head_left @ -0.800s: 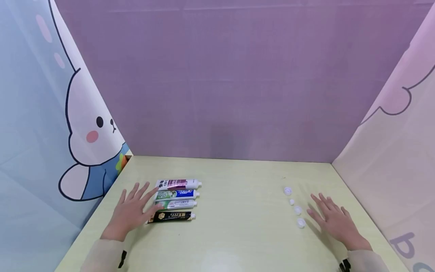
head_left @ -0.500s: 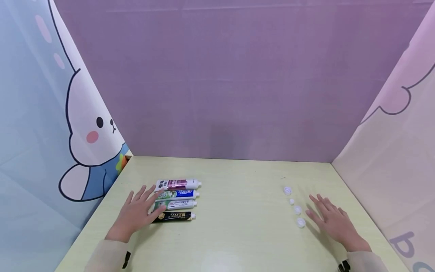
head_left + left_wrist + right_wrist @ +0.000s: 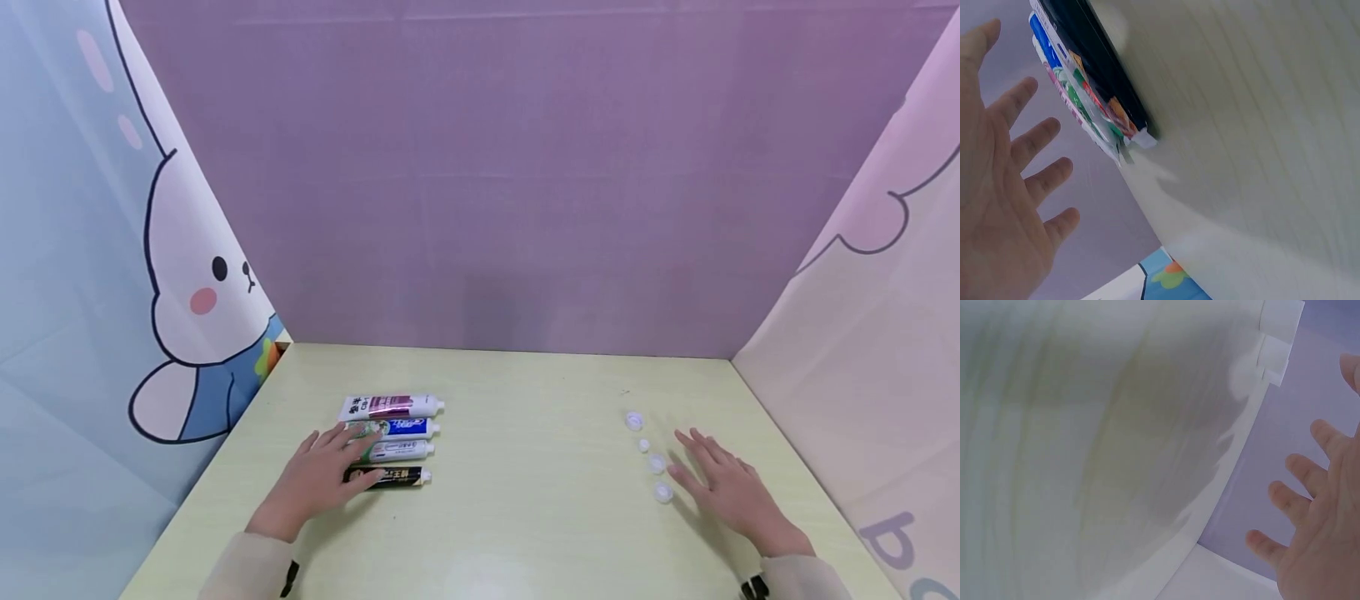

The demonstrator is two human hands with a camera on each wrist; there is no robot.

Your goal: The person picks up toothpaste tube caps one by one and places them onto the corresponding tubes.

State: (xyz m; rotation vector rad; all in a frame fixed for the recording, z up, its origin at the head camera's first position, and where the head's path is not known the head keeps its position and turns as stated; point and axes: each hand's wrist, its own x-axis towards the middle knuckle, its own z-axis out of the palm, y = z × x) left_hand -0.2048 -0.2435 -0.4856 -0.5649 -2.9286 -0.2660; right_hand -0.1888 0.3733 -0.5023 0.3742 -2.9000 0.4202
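Toothpaste tubes lie uncapped in a column on the left: a white-and-purple tube (image 3: 392, 407), a blue-and-green tube (image 3: 408, 428), a pale tube (image 3: 399, 451) and a black tube (image 3: 405, 477). My left hand (image 3: 318, 475) is spread over the left ends of the lower ones, hiding them; the left wrist view has the hand (image 3: 1004, 175) apart from the black tube (image 3: 1097, 56). On the right, several white caps (image 3: 657, 463) form a slanting row. Beside them hovers my right hand (image 3: 731, 492), fingers extended, holding nothing. Caps (image 3: 1280, 319) also appear in the right wrist view.
The pale wooden table (image 3: 525, 500) meets a purple cloth backdrop (image 3: 510, 208) at its far edge. A blue rabbit-print cloth (image 3: 75, 333) flanks the left side, and a pale pink cloth (image 3: 885, 350) the right.
My left hand has slid rightward and slightly nearer over the tubes, now covering more of the lower ones. My right hand has drifted slightly left toward the caps. Tubes and caps have stayed put.
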